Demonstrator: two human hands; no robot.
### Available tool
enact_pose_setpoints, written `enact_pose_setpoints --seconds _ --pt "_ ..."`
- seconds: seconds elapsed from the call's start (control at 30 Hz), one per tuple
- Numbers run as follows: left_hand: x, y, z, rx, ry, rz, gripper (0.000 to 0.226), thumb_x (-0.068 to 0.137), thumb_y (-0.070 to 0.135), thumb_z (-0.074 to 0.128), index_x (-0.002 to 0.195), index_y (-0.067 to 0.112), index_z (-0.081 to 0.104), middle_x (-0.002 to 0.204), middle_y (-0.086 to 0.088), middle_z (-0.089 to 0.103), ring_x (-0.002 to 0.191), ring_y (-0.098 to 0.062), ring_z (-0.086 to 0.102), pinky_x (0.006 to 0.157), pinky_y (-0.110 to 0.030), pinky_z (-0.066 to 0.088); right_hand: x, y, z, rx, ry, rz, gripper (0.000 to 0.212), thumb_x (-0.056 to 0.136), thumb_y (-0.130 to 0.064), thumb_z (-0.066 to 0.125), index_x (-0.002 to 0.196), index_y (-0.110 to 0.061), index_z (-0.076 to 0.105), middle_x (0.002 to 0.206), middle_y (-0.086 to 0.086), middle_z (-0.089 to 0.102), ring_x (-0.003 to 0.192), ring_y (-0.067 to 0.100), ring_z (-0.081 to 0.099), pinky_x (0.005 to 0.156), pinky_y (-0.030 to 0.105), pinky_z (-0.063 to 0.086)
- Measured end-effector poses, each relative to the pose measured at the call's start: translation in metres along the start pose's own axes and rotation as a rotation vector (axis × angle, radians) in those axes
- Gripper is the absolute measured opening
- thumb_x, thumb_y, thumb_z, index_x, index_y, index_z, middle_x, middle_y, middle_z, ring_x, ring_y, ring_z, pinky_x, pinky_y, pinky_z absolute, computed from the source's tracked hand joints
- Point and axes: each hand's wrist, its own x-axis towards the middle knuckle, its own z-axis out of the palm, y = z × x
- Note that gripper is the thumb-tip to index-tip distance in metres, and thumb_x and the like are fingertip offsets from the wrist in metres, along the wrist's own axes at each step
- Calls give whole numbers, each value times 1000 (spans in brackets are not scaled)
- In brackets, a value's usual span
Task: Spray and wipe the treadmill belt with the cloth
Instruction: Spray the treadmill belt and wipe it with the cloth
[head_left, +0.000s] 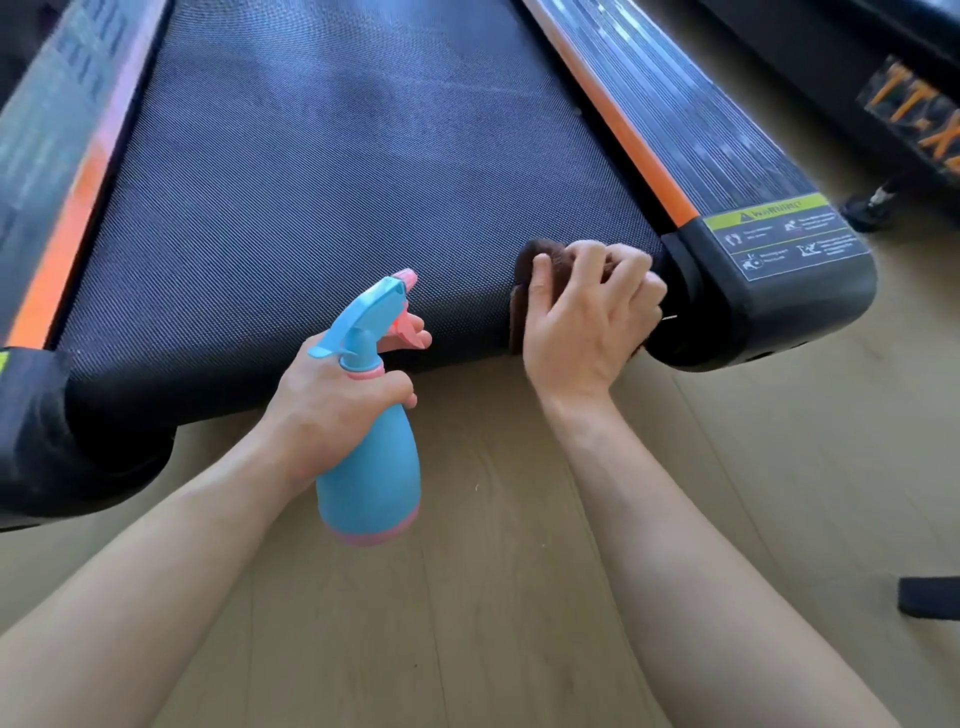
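The person's left hand (332, 400) is wrapped around the neck of a blue spray bottle (369, 457), with fingers reaching forward to the pink trigger (408, 325). The bottle has a pink band at its base and a pink nozzle tip, and it is held upright, tilted slightly, just in front of the rear edge of the treadmill belt (337, 171), with the nozzle pointing toward the belt.

The right hand (587, 317) presses a brown cloth (535, 257) against the belt's rear right corner, with fingers curled over the bunched fabric. The cloth drapes over the belt's rounded back edge, just beside the black end cap (779, 322) of the right side rail (691, 109).

The belt is dark and finely textured, running away from the camera between two side rails, each edged with an orange strip (623, 124). A warning label (784, 234) with a green-yellow header sits on the right rail near its end cap. The left side rail (47, 135) ends in another black cap (31, 410) at the lower left.

The treadmill stands on a light wood-pattern floor (519, 597). Another dark machine (893, 98) with orange lettering stands at the upper right, well apart from the hands.
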Motion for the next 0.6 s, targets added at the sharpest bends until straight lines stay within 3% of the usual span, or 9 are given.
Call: enact_pose_setpoints --seconds 0.13,0.2,0.3,0.37,0.43,0.5,0.6 --pt "-8 -1 -15 45 12 -11 37 73 15 76 105 32 77 119 32 69 108 3 63 89 -26 46 -15 -24 0 57 -177 -432 34 96 -50 56 101 -18 65 110 12 59 97 37 54 75 47 43" --pt "-15 -3 -24 53 27 -22 41 67 21 72 105 33 76 119 32 70 113 0 63 96 -29 48 5 -26 2 17 -251 -410 38 96 -54 53 103 -19 64 111 12 57 99 37 53 78 46 44" --pt "-27 -8 -40 54 48 -60 42 66 21 71 105 33 75 118 32 70 110 -3 64 93 -30 49 21 -37 3 -72 -285 -156 38 97 -55 49 107 -20 61 116 12 55 105 38 51 83 48 42" --pt "-38 -12 -52 52 60 -98 39 70 17 75 105 35 75 113 32 72 101 -4 66 86 -27 48 2 -66 1 -68 -291 -231 35 95 -53 51 103 -20 62 113 12 55 102 37 52 81 48 42" --pt "-47 -16 -64 71 86 -154 34 69 21 78 95 43 75 93 28 74 85 -7 65 76 -27 47 -30 -103 1 5 -377 -422 34 93 -53 56 101 -20 63 109 12 57 97 36 52 77 46 43" --pt "-54 -17 -79 85 117 -216 28 67 27 79 83 50 74 77 12 70 75 -17 60 68 -29 46 -47 -129 5 76 -433 -618 37 90 -55 60 100 -20 64 107 11 58 95 36 53 75 46 44" --pt "-62 -19 -105 71 122 -183 40 64 27 74 101 43 76 102 11 77 94 -23 66 80 -32 52 -31 -135 13 79 -505 -607 40 92 -59 56 106 -21 63 113 11 56 104 38 52 81 48 46"
